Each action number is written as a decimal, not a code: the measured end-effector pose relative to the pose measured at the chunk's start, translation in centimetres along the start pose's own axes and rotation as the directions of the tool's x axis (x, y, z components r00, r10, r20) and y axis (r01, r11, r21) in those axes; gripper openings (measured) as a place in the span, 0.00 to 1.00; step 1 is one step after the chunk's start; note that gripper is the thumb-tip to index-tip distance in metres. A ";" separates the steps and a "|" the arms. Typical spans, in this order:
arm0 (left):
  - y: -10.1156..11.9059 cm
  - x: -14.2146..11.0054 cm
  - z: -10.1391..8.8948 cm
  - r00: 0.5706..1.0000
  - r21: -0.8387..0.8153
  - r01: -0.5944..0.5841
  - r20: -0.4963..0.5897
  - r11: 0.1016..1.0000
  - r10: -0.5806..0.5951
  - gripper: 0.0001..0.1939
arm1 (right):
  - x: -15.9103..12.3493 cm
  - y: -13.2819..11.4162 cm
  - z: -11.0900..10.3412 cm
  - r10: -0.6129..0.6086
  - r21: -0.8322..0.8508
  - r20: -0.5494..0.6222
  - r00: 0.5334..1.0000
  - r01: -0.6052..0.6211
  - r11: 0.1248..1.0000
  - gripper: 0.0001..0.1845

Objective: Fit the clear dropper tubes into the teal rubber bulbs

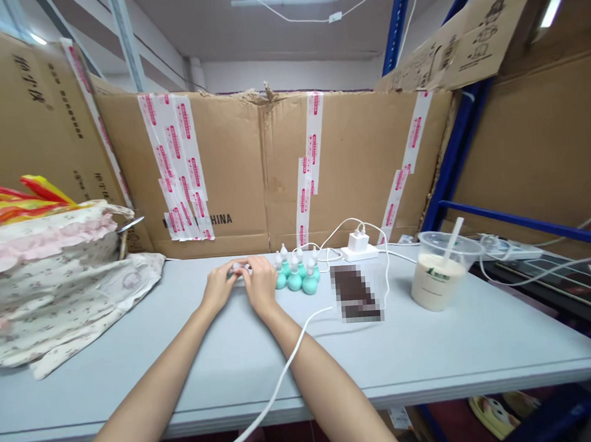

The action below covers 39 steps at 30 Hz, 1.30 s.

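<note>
My left hand (220, 283) and my right hand (260, 283) meet above the grey table, with fingertips pinched together. Between them shows a small whitish piece (237, 267); the fingers cover most of it, so its full shape is hidden. Just right of my right hand stand several small teal squeeze bottles (294, 280) with round bodies and pale pointed tips, grouped closely and upright. A white cable (289, 361) passes over my right forearm.
A pixelated dark object (356, 294) lies right of the bottles, near a white power strip (360, 252) with a plugged-in charger. Farther right stands a plastic cup of milky drink (436, 279) with a straw. A floral cloth bag (53, 276) sits left. Cardboard (232, 165) walls the back.
</note>
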<state>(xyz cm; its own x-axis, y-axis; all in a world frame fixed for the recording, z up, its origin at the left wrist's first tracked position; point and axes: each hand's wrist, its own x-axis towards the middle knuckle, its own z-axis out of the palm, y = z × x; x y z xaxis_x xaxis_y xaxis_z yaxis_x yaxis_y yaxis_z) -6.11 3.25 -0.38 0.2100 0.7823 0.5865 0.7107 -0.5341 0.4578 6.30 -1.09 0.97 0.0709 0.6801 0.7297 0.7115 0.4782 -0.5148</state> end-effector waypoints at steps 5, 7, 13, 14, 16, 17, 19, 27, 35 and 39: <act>1.0 0.0 -1.0 0.988 -0.082 0.054 -0.142 0.995 -0.065 0.17 | 1.6 -1.0 -0.7 0.369 0.538 -0.060 0.927 -0.281 0.794 0.11; 1.2 -0.1 -1.4 0.979 -0.061 0.026 -0.202 0.998 -0.038 0.15 | 2.4 -1.4 -1.4 0.368 0.798 0.186 0.911 -0.358 0.484 0.14; 0.5 -0.3 -1.3 0.976 0.094 0.014 -0.216 0.995 0.006 0.12 | 2.4 -2.5 -3.7 -0.160 0.849 0.504 0.849 -0.521 -0.089 0.19; 0.3 -0.3 -1.2 0.978 0.116 0.017 -0.209 0.993 0.008 0.12 | 2.3 -2.7 -3.9 -0.209 0.838 0.507 0.836 -0.535 -0.107 0.19; 0.1 -0.3 -1.1 0.980 0.147 0.012 -0.197 0.989 0.018 0.12 | 2.0 -2.9 -4.1 -0.276 0.823 0.512 0.813 -0.557 -0.113 0.20; 0.0 -0.3 -1.0 0.981 0.154 0.007 -0.195 0.988 0.024 0.12 | 2.0 -2.9 -4.1 -0.294 0.821 0.514 0.806 -0.562 -0.106 0.20; -0.1 -0.3 -1.0 0.979 0.157 0.000 -0.200 0.988 0.032 0.12 | 2.0 -2.9 -4.0 -0.306 0.827 0.513 0.802 -0.557 -0.075 0.21; -0.2 0.1 -1.5 0.955 0.027 0.103 -0.282 0.994 -0.091 0.12 | 2.1 -1.8 -2.1 0.069 0.592 0.355 0.932 -0.281 0.755 0.18; -2.7 0.9 -1.6 0.909 -0.189 0.302 -0.237 0.934 -0.342 0.19 | 1.0 0.6 2.0 0.085 -0.373 0.310 0.947 0.039 0.927 0.07; -3.9 1.3 -0.7 0.902 -0.342 0.307 -0.193 0.888 -0.387 0.19 | 2.0 1.8 3.6 0.105 -0.513 0.324 0.940 0.082 0.854 0.14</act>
<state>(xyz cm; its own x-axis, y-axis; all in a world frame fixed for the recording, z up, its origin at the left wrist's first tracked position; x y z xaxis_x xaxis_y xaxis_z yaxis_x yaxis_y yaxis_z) -9.04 6.17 -0.95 -0.2149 0.8500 0.4809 0.4663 -0.3433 0.8153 5.21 3.15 -0.13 -0.0853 0.8697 0.4862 0.9725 0.1788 -0.1492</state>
